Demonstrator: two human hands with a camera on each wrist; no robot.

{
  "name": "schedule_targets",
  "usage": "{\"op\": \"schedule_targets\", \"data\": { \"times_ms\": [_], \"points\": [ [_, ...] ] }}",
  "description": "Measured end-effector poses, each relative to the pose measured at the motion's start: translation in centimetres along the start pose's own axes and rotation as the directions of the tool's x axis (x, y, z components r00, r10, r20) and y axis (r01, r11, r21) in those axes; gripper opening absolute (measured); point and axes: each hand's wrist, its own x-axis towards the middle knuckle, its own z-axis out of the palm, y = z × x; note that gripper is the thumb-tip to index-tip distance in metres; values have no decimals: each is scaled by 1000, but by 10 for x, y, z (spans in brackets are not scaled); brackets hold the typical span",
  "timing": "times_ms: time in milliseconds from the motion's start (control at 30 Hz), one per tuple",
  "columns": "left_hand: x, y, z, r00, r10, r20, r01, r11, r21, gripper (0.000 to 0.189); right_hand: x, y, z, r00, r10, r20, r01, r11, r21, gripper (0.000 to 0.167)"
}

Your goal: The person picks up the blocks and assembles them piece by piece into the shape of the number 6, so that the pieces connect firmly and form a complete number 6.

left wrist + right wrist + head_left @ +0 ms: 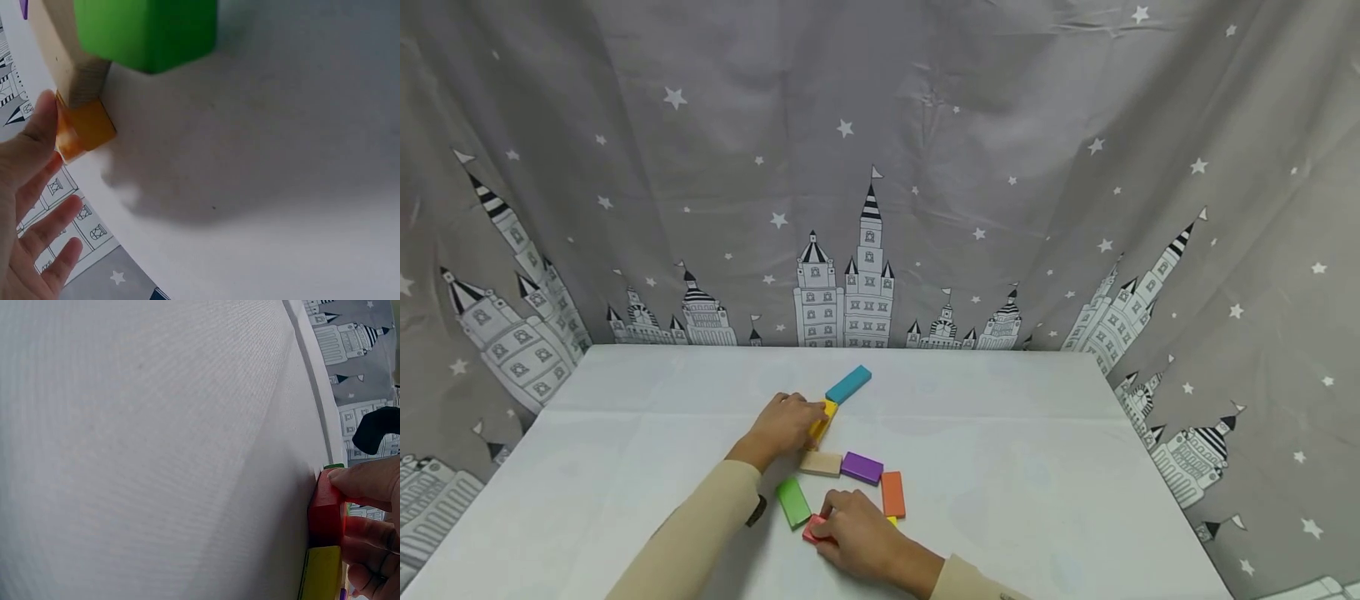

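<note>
My left hand (782,425) holds a yellow-orange block (826,423) between thumb and fingers, at the far end of a row of rectangular blocks. In the left wrist view, that block's end (90,125) lies against a bare wooden block, with the thumb at its side. Nearer to me, my right hand (863,535) pinches a red block (327,509), its thumb on the top edge. The red block sits between a green block (793,502) and a yellow block (322,575), which the right hand mostly covers in the head view.
A blue block (848,384) touches the far end of the yellow-orange one. The wooden block (822,464), a purple block (862,468) and an orange-red block (892,495) curve round with the others into a ring. A grey castle-print curtain (925,167) hangs behind the white table (1037,467).
</note>
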Motion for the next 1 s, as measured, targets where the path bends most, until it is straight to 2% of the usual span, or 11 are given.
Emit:
{"op": "schedule_targets", "data": {
  "times_ms": [167,367,633,733,867,1000],
  "points": [
    [-13,-2,-6,999,-33,-30,32,998,-55,42,1,-1,2,1000,-6,-20,6,1000,-8,11],
    [-41,6,-12,993,-50,-104,43,997,-67,44,1,-1,3,1000,20,-7,-20,1000,11,12],
    [-83,17,0,984,-31,-176,23,998,-50,50,-1,-2,1,999,38,2,-38,999,27,11],
    [-96,20,6,984,-40,-176,36,999,-25,54,-2,-3,-1,999,41,5,-41,999,28,13],
    [-108,27,10,985,-60,-162,60,998,-8,55,-2,-3,0,999,32,-14,-32,999,15,13],
    [-115,33,14,981,-49,-187,51,999,6,54,-2,-4,1,999,8,-51,-8,1000,-12,13]
  ]
}}
